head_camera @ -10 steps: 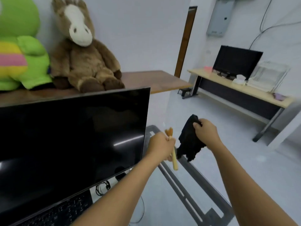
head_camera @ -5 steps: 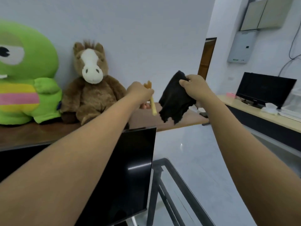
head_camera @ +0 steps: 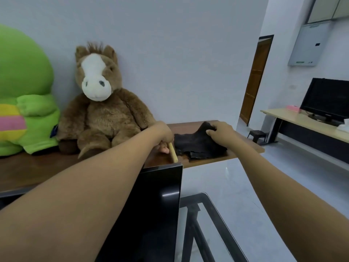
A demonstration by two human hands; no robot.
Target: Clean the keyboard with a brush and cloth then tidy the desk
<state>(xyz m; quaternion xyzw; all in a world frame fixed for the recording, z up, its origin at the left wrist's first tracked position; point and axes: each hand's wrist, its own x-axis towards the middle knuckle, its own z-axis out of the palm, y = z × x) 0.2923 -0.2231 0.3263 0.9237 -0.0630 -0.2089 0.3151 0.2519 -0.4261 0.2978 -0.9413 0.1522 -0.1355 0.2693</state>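
Observation:
My right hand (head_camera: 220,134) pinches the top of a black cloth (head_camera: 196,146), whose lower part lies spread on the brown wooden shelf (head_camera: 243,151). Just left of the cloth, my left hand (head_camera: 164,136) is closed around a brush; only its pale wooden handle (head_camera: 172,152) shows, pointing down toward me over the shelf's front edge. The bristle end is hidden by the hand. The keyboard is out of view.
A brown plush horse (head_camera: 100,108) and a green plush toy (head_camera: 22,103) sit on the shelf to the left. A black monitor (head_camera: 154,208) stands below the shelf edge. A glass desk corner (head_camera: 213,210) is lower right; another desk with a monitor (head_camera: 328,99) stands far right.
Both hands went down from mid-air to the shelf. The cloth, hanging before, now rests on the shelf surface, and the brush handle is low by the shelf's front edge.

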